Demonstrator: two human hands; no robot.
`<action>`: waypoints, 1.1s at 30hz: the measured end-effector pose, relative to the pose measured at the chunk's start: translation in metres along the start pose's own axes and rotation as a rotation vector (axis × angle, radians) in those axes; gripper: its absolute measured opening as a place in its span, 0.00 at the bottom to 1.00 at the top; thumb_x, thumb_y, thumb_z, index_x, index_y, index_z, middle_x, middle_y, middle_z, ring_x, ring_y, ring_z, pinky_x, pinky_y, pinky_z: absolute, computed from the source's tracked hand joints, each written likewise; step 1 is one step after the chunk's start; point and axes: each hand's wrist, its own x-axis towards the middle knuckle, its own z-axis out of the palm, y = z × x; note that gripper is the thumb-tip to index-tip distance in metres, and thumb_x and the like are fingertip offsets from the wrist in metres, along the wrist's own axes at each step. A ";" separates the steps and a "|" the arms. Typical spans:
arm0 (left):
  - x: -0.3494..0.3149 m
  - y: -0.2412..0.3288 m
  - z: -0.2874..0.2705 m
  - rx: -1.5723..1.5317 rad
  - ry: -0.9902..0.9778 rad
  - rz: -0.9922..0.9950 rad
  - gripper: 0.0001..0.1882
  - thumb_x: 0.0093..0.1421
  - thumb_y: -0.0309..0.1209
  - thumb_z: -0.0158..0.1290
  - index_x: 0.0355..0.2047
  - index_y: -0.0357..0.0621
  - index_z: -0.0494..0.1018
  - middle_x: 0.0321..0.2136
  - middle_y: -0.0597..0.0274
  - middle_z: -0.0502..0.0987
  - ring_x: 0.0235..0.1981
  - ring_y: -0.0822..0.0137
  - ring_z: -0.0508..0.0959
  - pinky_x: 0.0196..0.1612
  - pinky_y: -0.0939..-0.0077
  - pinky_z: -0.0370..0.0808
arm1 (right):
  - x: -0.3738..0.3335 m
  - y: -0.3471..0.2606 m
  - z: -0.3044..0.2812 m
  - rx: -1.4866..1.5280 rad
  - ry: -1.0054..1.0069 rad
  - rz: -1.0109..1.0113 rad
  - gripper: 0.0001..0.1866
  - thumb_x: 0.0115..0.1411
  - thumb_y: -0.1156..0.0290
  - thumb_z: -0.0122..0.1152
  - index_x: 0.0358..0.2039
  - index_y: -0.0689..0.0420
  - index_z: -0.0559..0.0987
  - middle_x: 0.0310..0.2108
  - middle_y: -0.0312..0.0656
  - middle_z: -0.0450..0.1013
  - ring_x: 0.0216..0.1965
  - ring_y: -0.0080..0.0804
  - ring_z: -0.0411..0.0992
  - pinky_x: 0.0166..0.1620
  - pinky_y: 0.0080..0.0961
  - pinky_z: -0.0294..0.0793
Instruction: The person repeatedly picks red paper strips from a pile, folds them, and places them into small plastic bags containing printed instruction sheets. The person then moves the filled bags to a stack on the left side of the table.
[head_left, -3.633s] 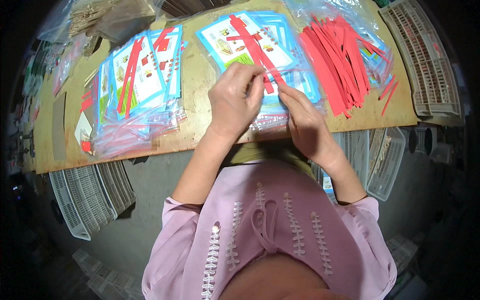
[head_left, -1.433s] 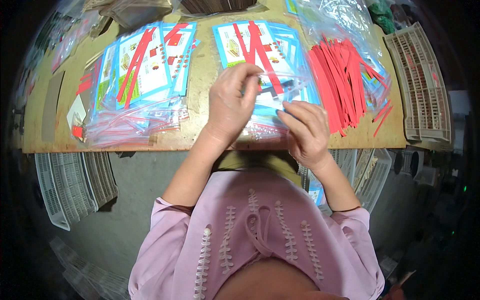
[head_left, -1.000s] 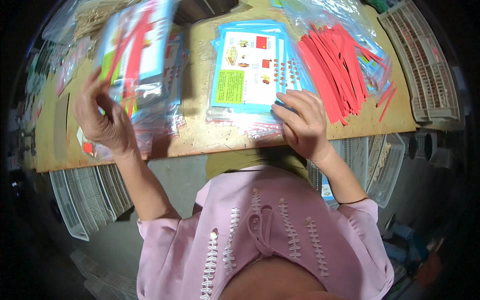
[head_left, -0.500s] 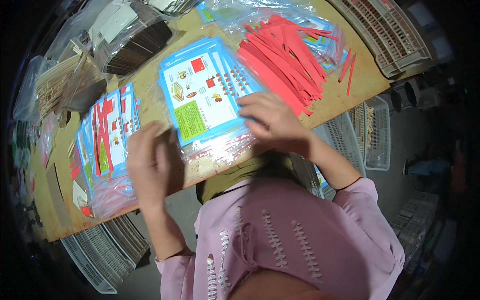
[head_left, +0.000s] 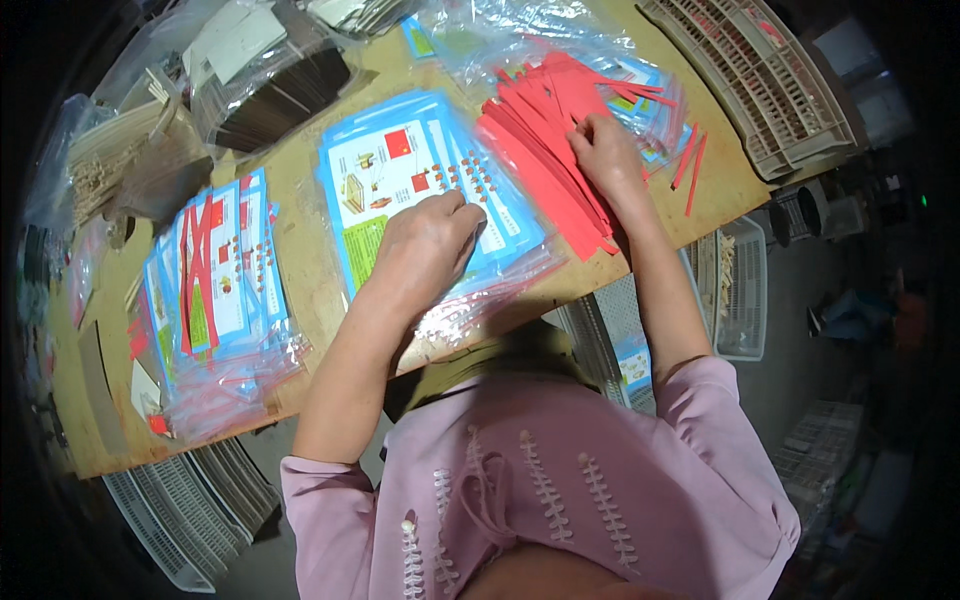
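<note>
My left hand (head_left: 425,248) rests palm down on a stack of clear bags with blue printed cards (head_left: 400,175) in front of me, fingers curled over the top bag. My right hand (head_left: 603,150) reaches to the right onto a fanned pile of red paper strips (head_left: 545,130), fingertips pinching at the strips. Whether a strip is lifted I cannot tell. To my left lies a second stack of bagged cards with red strips inside (head_left: 215,275).
The work lies on a wooden table (head_left: 300,250). Plastic-wrapped bundles of wooden sticks (head_left: 120,160) and brown sheets (head_left: 280,85) sit at the back left. A beige slotted tray (head_left: 765,85) stands at the right; white baskets (head_left: 735,290) sit below the table edge.
A filled bag was carried by my left hand to the left stack. That hand came back onto the middle stack. My right hand moved from the bags to the red strips.
</note>
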 end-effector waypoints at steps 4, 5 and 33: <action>-0.002 0.002 -0.007 0.032 -0.007 0.022 0.03 0.55 0.26 0.53 0.28 0.39 0.73 0.25 0.52 0.73 0.29 0.50 0.77 0.32 0.57 0.75 | -0.003 0.000 -0.007 0.149 0.041 0.079 0.12 0.56 0.63 0.63 0.31 0.60 0.78 0.28 0.50 0.77 0.33 0.48 0.76 0.37 0.42 0.73; -0.002 0.002 -0.007 0.062 -0.007 0.030 0.03 0.55 0.25 0.53 0.27 0.39 0.73 0.25 0.52 0.72 0.29 0.50 0.77 0.32 0.57 0.75 | -0.003 0.003 -0.006 0.194 0.065 0.076 0.12 0.56 0.63 0.63 0.30 0.61 0.78 0.28 0.50 0.77 0.32 0.47 0.76 0.36 0.41 0.73; 0.006 0.000 -0.022 -1.313 0.208 -0.615 0.13 0.65 0.34 0.54 0.47 0.44 0.77 0.28 0.74 0.74 0.27 0.83 0.68 0.30 0.88 0.65 | -0.042 -0.124 -0.033 1.941 -1.010 0.269 0.06 0.70 0.69 0.47 0.39 0.57 0.70 0.23 0.34 0.66 0.19 0.17 0.61 0.21 0.13 0.59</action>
